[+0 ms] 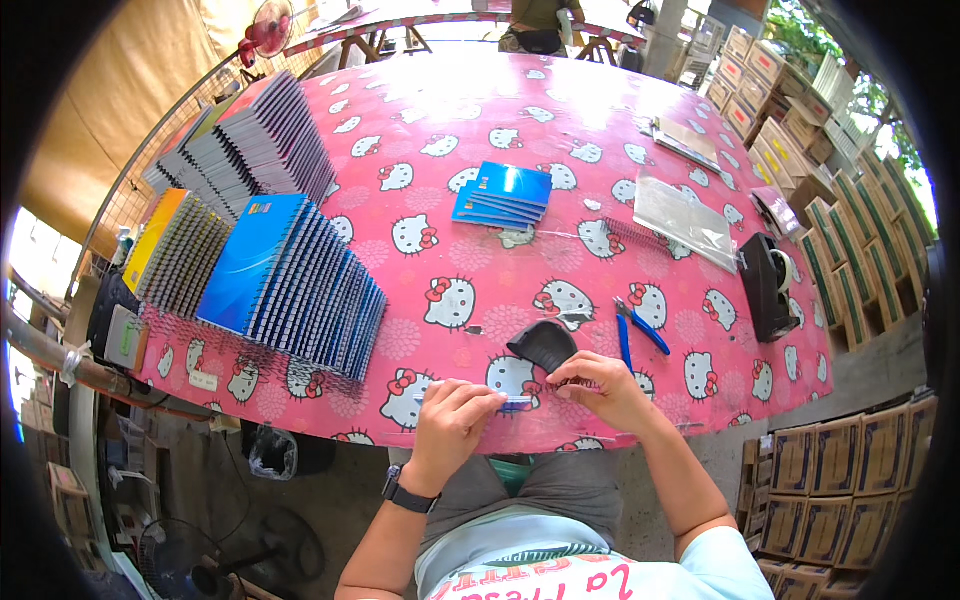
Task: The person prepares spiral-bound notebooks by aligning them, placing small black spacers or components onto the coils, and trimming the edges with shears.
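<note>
Head | left hand (456,418): gripping thin blue-edged booklet (517,401) | right hand (608,392): pinching small dark coil (578,383)

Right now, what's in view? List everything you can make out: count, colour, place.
Table: one, pink, centre
Spiral notebooks: many, blue, yellow, grey-edged, stacked left
Booklets: several, blue, table centre
Plastic sheet: one, clear, right of booklets
Curved piece: one, black, beyond the hands
Pliers: one, blue-handled, right of curved piece
Tape dispenser: one, black, table's right
Fan: one, red, far left
Boxes: many, brown, right side
Co-worker: one, dark clothes, far end
Watch: one, black, left wrist
Left hand: one, bare, holding thin bluish pad
Right hand: one, bare, pinching small dark thing
</note>
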`<state>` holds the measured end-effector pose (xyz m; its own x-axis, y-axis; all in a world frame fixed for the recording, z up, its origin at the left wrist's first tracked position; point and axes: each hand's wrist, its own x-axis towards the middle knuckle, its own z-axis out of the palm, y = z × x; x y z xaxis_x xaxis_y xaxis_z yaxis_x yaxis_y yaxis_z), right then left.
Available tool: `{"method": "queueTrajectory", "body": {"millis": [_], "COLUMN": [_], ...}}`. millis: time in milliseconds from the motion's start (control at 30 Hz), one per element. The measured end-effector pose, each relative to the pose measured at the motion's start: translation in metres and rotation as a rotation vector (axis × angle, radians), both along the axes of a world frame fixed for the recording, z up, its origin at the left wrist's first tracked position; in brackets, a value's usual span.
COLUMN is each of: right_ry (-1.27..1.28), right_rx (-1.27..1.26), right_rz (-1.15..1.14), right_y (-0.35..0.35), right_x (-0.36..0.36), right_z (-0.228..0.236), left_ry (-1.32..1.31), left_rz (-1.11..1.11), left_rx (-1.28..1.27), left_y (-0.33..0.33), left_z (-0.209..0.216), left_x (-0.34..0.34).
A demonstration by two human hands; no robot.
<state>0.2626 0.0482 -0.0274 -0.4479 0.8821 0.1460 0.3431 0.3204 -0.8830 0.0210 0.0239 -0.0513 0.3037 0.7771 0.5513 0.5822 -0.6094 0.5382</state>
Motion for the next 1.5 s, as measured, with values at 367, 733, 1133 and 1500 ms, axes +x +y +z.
{"method": "queueTrajectory", "body": {"millis": [367,733,1133,1500], "right_ry": [-0.068,-0.135,-0.693,-0.021], "right_rx": [0.210,-0.210,0.110,-0.033], "right_rz": [0.126,0.181,0.353,0.212], "right_y": [0.002,-0.005,0.058,0.043], "right_x": [-0.001,-0.014,-0.007,-0.002], "right_z": [-0.006,0.010,-0.007,-0.016], "left_ry": [-0.022,0.214,0.190,0.184], "left_rz": [0.010,0.028,0.009,0.093], "left_rx": [0.014,-0.098,-0.099,-0.054], "left_y": [-0.003,-0.013,-0.016,-0.007], "left_z": [-0.002,0.010,0.012,0.012], "left_x": [0.000,0.019,0.010,-0.011]}}
